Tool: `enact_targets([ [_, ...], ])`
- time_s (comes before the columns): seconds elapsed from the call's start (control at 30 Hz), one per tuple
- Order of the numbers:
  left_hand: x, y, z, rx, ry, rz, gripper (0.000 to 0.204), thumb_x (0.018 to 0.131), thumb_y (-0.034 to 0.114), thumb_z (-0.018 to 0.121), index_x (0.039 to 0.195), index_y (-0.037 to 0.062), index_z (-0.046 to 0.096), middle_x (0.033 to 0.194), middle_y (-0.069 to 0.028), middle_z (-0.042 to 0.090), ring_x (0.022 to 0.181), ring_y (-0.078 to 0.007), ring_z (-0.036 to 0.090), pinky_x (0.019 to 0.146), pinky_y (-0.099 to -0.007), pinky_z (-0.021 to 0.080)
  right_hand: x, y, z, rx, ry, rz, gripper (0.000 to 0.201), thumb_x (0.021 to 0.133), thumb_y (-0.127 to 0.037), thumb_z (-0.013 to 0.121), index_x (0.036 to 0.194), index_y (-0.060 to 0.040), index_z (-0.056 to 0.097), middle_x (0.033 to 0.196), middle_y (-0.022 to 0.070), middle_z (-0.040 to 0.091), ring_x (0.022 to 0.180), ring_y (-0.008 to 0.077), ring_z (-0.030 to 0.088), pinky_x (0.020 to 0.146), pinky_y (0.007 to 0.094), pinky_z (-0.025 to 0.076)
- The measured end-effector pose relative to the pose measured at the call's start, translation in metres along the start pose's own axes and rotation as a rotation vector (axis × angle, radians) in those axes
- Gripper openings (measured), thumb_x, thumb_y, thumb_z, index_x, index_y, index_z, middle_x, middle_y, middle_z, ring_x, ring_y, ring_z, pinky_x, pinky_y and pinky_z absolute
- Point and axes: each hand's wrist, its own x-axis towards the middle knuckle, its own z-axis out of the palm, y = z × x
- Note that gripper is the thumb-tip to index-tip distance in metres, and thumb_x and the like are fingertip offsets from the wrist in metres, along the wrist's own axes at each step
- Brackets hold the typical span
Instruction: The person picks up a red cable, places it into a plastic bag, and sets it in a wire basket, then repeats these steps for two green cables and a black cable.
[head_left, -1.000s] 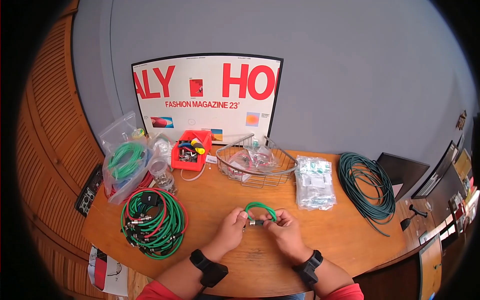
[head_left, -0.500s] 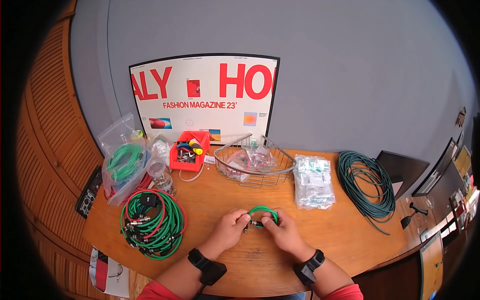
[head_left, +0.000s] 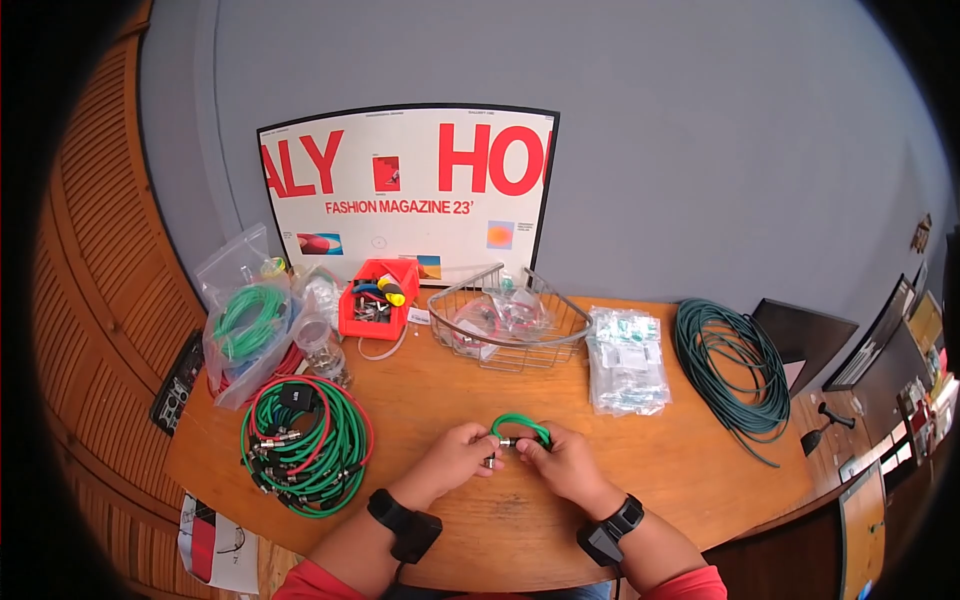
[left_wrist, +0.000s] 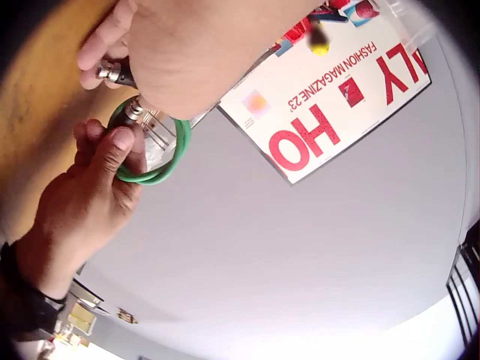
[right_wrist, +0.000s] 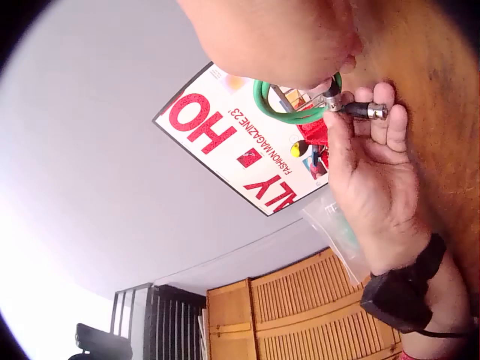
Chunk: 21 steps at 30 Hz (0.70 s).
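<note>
A short green cable [head_left: 518, 419] with silver BNC connectors and black sleeves is looped between both hands above the table's front half. My left hand [head_left: 458, 462] holds it by one end; in the right wrist view a silver connector [right_wrist: 377, 112] with its black sleeve lies across the left fingers. With thumb and fingers, my right hand [head_left: 572, 464] pinches the other end. That end's silver connector [left_wrist: 133, 109] points toward the left hand in the left wrist view. The green loop [left_wrist: 180, 154] bows out beyond the hands, away from the body.
Green and red cables [head_left: 345, 470] lie coiled at left, near a bagged green coil [head_left: 245, 325] and a jar [head_left: 322, 350]. Behind are a red tool bin [head_left: 392, 322] and wire basket [head_left: 510, 355]. Plastic packets [head_left: 628, 365] and a dark cable coil [head_left: 725, 365] sit right.
The hands stay close together on the same green cable. The right fingers have shifted along its end toward the connector, and the loop has moved slightly and changed shape.
</note>
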Motion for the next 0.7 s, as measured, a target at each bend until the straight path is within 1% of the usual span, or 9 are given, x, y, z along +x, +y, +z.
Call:
enact_targets([
  [0.07, 0.001, -0.003, -0.006, -0.056, -0.059, -0.004, 0.028, 0.102, 0.020, 0.058, 0.120, -0.0016, 0.058, 0.108, -0.0083, 0.066, 0.096, -0.0183, 0.069, 0.079, -0.0294, 0.058, 0.001, -0.003, -0.002, -0.202, 0.086, -0.136, 0.015, 0.091, -0.013, 0.073, 0.096, 0.0002, 0.068, 0.082, 0.0176, 0.068, 0.074, 0.0299, 0.069, 0.068, 0.0385, 0.053],
  [0.1, 0.000, -0.005, -0.008, -0.112, -0.116, -0.005, 0.028, 0.101, 0.018, 0.059, 0.122, -0.0014, 0.057, 0.111, -0.0081, 0.065, 0.100, -0.0196, 0.069, 0.082, -0.0298, 0.058, 0.002, -0.006, -0.002, -0.203, 0.086, -0.136, 0.015, 0.091, -0.013, 0.073, 0.096, 0.0002, 0.068, 0.082, 0.0176, 0.068, 0.074, 0.0299, 0.069, 0.068, 0.0385, 0.053],
  [0.17, -0.003, -0.001, -0.010, -0.174, -0.160, -0.005, 0.029, 0.101, 0.017, 0.060, 0.124, -0.0007, 0.057, 0.112, -0.0081, 0.065, 0.102, -0.0196, 0.069, 0.084, -0.0302, 0.057, 0.001, -0.012, -0.005, -0.323, 0.155, -0.166, 0.015, 0.088, -0.012, 0.073, 0.096, 0.0000, 0.069, 0.088, 0.0212, 0.068, 0.078, 0.0398, 0.067, 0.070, 0.0427, 0.053],
  [0.33, -0.010, 0.009, -0.003, -0.336, -0.215, 0.017, 0.038, 0.098, 0.017, 0.066, 0.130, 0.0005, 0.053, 0.115, -0.0080, 0.064, 0.103, -0.0187, 0.068, 0.084, -0.0303, 0.057, -0.002, -0.012, -0.001, -0.419, 0.116, -0.298, 0.015, 0.087, -0.012, 0.073, 0.096, -0.0004, 0.069, 0.090, 0.0206, 0.069, 0.078, 0.0394, 0.067, 0.069, 0.0436, 0.053],
  [0.43, -0.009, 0.010, -0.002, -0.345, -0.138, 0.052, 0.041, 0.096, 0.021, 0.070, 0.128, 0.0006, 0.053, 0.106, -0.0078, 0.068, 0.090, -0.0163, 0.070, 0.074, -0.0290, 0.058, -0.004, -0.012, 0.000, -0.342, 0.076, -0.283, 0.015, 0.087, -0.011, 0.074, 0.097, -0.0007, 0.069, 0.091, 0.0208, 0.069, 0.080, 0.0387, 0.068, 0.069, 0.0428, 0.054],
  [0.5, -0.008, 0.009, -0.002, -0.071, -0.114, 0.126, 0.039, 0.096, 0.024, 0.071, 0.121, 0.0005, 0.054, 0.088, -0.0066, 0.068, 0.071, -0.0148, 0.069, 0.060, -0.0277, 0.057, -0.007, -0.018, 0.001, -0.252, 0.055, -0.261, 0.015, 0.087, -0.011, 0.074, 0.097, -0.0008, 0.068, 0.091, 0.0209, 0.069, 0.080, 0.0383, 0.068, 0.069, 0.0422, 0.054],
  [0.6, -0.003, 0.003, 0.002, 0.038, -0.014, 0.224, 0.034, 0.098, 0.026, 0.068, 0.115, 0.0009, 0.053, 0.075, -0.0055, 0.065, 0.059, -0.0146, 0.066, 0.052, -0.0276, 0.055, -0.009, -0.021, 0.005, -0.299, 0.004, -0.188, 0.017, 0.086, -0.010, 0.074, 0.100, -0.0013, 0.068, 0.092, 0.0202, 0.070, 0.081, 0.0368, 0.069, 0.070, 0.0411, 0.055],
  [0.67, -0.007, 0.008, 0.004, -0.040, -0.017, 0.204, 0.033, 0.099, 0.027, 0.067, 0.114, 0.0008, 0.053, 0.075, -0.0055, 0.064, 0.059, -0.0153, 0.066, 0.052, -0.0277, 0.055, -0.005, -0.008, 0.008, -0.064, -0.008, -0.123, 0.020, 0.085, -0.010, 0.076, 0.101, -0.0019, 0.068, 0.092, 0.0198, 0.071, 0.080, 0.0355, 0.069, 0.070, 0.0409, 0.055],
  [0.7, -0.010, 0.011, 0.005, -0.120, -0.018, 0.185, 0.032, 0.099, 0.027, 0.065, 0.113, 0.0007, 0.053, 0.074, -0.0056, 0.063, 0.059, -0.0160, 0.066, 0.053, -0.0278, 0.056, -0.004, -0.006, 0.007, -0.064, -0.009, -0.123, 0.020, 0.085, -0.010, 0.076, 0.101, -0.0019, 0.068, 0.092, 0.0198, 0.071, 0.080, 0.0355, 0.069, 0.070, 0.0409, 0.055],
])
